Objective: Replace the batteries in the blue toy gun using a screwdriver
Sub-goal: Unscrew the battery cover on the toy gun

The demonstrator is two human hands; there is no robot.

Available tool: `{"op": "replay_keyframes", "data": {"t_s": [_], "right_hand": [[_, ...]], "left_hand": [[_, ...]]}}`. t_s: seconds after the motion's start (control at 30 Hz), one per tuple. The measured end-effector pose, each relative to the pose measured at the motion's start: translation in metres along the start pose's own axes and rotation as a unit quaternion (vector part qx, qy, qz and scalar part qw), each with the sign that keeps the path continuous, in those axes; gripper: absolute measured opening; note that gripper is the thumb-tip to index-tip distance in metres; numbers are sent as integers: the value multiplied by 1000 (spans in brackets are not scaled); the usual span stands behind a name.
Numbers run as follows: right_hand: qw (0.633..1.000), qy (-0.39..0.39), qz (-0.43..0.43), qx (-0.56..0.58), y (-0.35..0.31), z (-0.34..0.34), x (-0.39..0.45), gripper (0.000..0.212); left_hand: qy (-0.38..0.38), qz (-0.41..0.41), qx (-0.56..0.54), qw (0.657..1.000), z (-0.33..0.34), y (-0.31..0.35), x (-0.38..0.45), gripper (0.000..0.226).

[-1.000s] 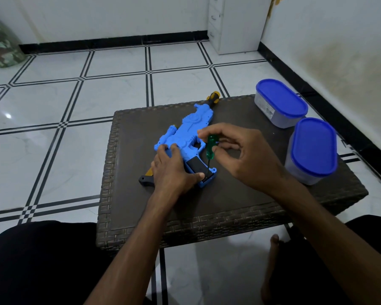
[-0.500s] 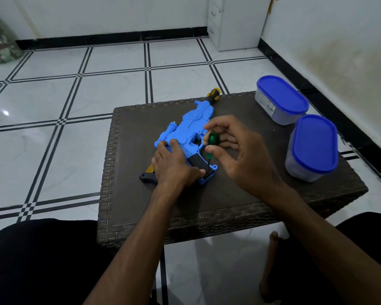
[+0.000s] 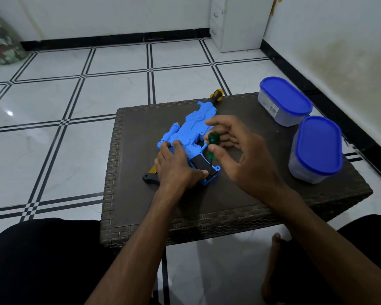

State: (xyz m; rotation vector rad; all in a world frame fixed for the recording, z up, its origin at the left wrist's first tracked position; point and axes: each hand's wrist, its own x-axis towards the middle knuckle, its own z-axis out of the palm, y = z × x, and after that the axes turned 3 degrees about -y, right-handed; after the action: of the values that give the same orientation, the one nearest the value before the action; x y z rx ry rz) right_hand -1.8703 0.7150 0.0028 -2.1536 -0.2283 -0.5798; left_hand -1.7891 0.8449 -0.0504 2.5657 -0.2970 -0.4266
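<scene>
The blue toy gun (image 3: 191, 130) lies flat on the dark wicker table (image 3: 229, 208), muzzle pointing to the far right. My left hand (image 3: 176, 168) presses down on its rear body, thumb at the grip's black battery cover (image 3: 199, 165). My right hand (image 3: 240, 155) pinches a green-handled screwdriver (image 3: 212, 139) between thumb and fingers. The screwdriver stands nearly upright with its tip down at the lower end of the grip.
Two clear containers with blue lids stand at the table's right side, one far (image 3: 284, 102) and one nearer (image 3: 317, 148). A white cabinet (image 3: 240, 20) stands at the back wall. My knees are under the table's near edge.
My right hand's fingers have shifted round the screwdriver handle, as if turning it, with the tip staying at the grip. The view moved down slightly. My left hand has kept its place.
</scene>
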Motion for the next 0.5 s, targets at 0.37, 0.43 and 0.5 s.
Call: {"op": "replay_keyframes", "data": {"t_s": [0.37, 0.43, 0.5], "right_hand": [[1000, -8, -9, -17, 3, -4, 5, 25], [1000, -16, 10, 11, 3, -5, 5, 30], [1000, -24, 1, 7, 3, -5, 3, 24]], "left_hand": [[8, -1, 9, 1000, 1, -1, 1, 106], [6, -2, 9, 1000, 1, -1, 1, 107], [4, -2, 8, 1000, 0, -1, 1, 107]]}}
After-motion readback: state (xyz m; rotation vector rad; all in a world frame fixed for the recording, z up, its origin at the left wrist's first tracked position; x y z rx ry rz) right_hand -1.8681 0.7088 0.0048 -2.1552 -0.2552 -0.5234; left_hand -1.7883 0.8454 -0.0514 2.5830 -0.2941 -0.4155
